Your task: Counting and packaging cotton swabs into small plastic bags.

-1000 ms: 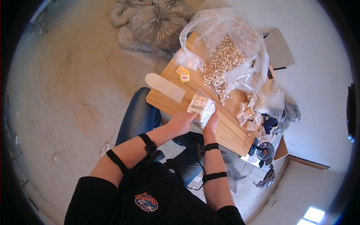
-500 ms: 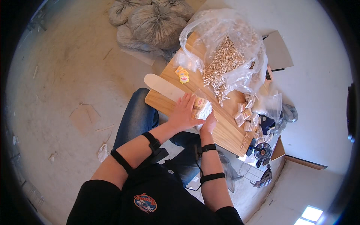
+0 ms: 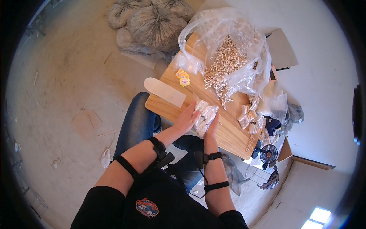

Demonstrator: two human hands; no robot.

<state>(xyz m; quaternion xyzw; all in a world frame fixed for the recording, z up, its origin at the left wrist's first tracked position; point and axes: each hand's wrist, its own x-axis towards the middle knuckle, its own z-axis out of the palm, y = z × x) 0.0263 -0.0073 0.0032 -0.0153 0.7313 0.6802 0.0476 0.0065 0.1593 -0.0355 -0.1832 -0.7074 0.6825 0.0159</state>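
Note:
Between my two hands is a clear plastic packet of cotton swabs point(image 3: 205, 116), its rows of white tips facing up. My left hand point(image 3: 186, 117) grips its left side, thumb lying along the edge. On the other side, my right hand point(image 3: 212, 129) wraps round the packet's lower right. The packet is over the near edge of the wooden table point(image 3: 232, 131). Just left of it, a pale flat strip with a rounded end point(image 3: 166, 92) lies on the table. Small yellow cards point(image 3: 183, 78) lie farther back.
A large clear bag point(image 3: 249, 36) spills loose cotton swabs point(image 3: 227, 57) over the table's far part. Several small swab packs point(image 3: 248, 117) lie at the right, near a small black fan point(image 3: 268, 154). Full grey sacks point(image 3: 157, 28) stand on the floor at far left.
The packet has been turned, so white swab tips face up where a printed label showed before. My left hand has moved from over its top to its left side.

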